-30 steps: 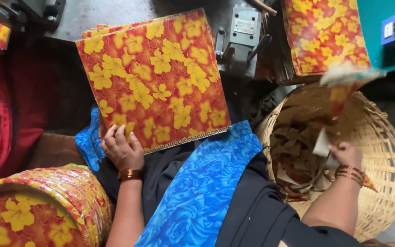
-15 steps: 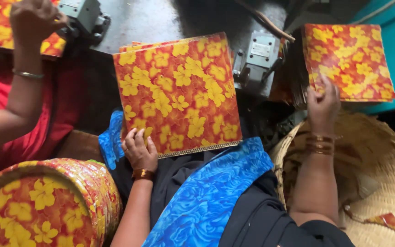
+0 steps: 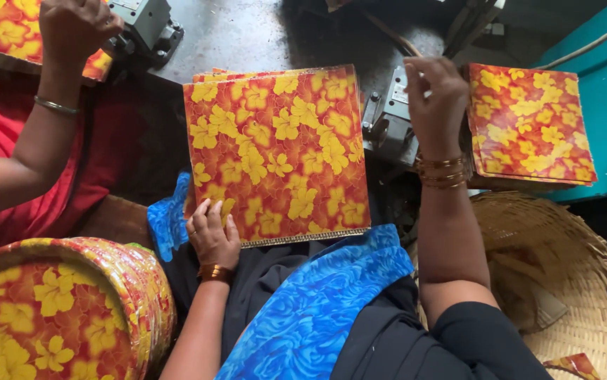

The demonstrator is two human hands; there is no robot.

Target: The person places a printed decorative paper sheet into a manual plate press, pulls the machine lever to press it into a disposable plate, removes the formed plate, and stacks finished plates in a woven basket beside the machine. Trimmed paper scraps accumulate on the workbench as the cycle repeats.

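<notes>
A stack of square cards printed with yellow flowers on red and orange (image 3: 279,151) rests on my lap, leaning up toward a grey machine. My left hand (image 3: 213,232) lies flat on its lower left corner, fingers apart. My right hand (image 3: 435,98) is raised over a small grey metal machine (image 3: 388,127), fingers curled, close to the left edge of a second stack of the same flowered cards (image 3: 528,127). I cannot see anything held in it.
Another person in red sits at left, a hand (image 3: 74,28) on flowered sheets at a machine (image 3: 141,24). A round flowered bundle (image 3: 57,309) stands at lower left. A wicker basket (image 3: 585,281) with scraps sits at right, beside a teal cabinet (image 3: 599,63).
My right hand left the basket, went up to the right stack, then moved left to the grey machine. The other person's hand came into view at top left. My left hand stayed put.
</notes>
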